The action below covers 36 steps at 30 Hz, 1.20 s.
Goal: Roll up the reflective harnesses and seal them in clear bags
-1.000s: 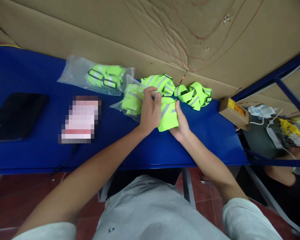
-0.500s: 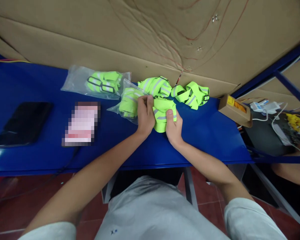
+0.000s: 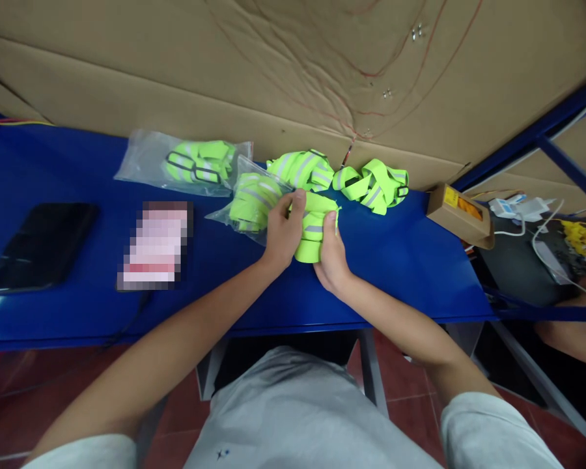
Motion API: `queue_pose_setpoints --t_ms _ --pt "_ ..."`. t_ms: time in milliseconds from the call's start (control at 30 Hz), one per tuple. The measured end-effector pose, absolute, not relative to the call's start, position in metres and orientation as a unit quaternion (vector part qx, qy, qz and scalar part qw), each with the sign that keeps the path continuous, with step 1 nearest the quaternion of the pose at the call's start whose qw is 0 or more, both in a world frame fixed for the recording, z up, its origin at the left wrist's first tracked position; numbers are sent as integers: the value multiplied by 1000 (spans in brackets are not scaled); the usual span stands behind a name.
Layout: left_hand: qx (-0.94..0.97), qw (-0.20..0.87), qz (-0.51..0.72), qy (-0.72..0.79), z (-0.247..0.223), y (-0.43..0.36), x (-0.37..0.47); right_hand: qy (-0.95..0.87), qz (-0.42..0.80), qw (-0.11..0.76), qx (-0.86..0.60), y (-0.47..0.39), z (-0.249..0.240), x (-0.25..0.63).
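Between my two hands is a folded bundle of neon-yellow reflective strap (image 3: 310,228) with grey stripes. My left hand (image 3: 284,228) grips its left side, thumb on top. On the right side, my right hand (image 3: 333,254) wraps round it with the thumb pressed on its face. Just left of my left hand lies another strap bundle (image 3: 254,200) in a clear plastic bag. Behind my hands sits a loose strap bundle (image 3: 300,168), and to its right a looser tangle of strap (image 3: 375,185) with a black buckle. The fingers under the held bundle are hidden.
A bagged strap bundle (image 3: 202,161) with black buckles lies at the back left of the blue table (image 3: 400,280). A black tablet-like slab (image 3: 39,244) and a blurred-out phone-like screen (image 3: 156,244) lie left. A small cardboard box (image 3: 460,213) stands right; beyond it, a person's arm (image 3: 571,339).
The held strap bundle and both hands have shifted slightly left and turned a little. My right hand now reaches further round the bundle's lower right side.
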<state>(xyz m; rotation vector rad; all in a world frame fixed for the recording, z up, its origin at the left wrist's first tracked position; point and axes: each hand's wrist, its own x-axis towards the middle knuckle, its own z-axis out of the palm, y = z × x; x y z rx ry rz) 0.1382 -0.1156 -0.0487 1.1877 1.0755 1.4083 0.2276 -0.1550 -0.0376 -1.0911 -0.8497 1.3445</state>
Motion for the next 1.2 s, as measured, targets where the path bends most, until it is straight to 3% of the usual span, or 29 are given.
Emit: queue_pose_setpoints --t_ms 200,467,633,767,1033,1200 --pt "466 497 614 399 -43 -125 148 -268 566 635 -453 -150 -41 233" --pt "385 460 675 430 -34 -114 134 -332 645 575 -377 -143 -40 234" --pt "340 551 655 389 -28 -118 131 -385 674 526 -348 -144 -44 238" --pt "362 574 636 368 -27 -119 132 -415 647 538 -347 -143 -47 241" --pt "594 282 651 379 -33 -122 126 -409 649 548 -333 -154 -28 243" --pt "677 239 523 460 -37 -116 119 -364 646 558 -372 -137 -33 250"
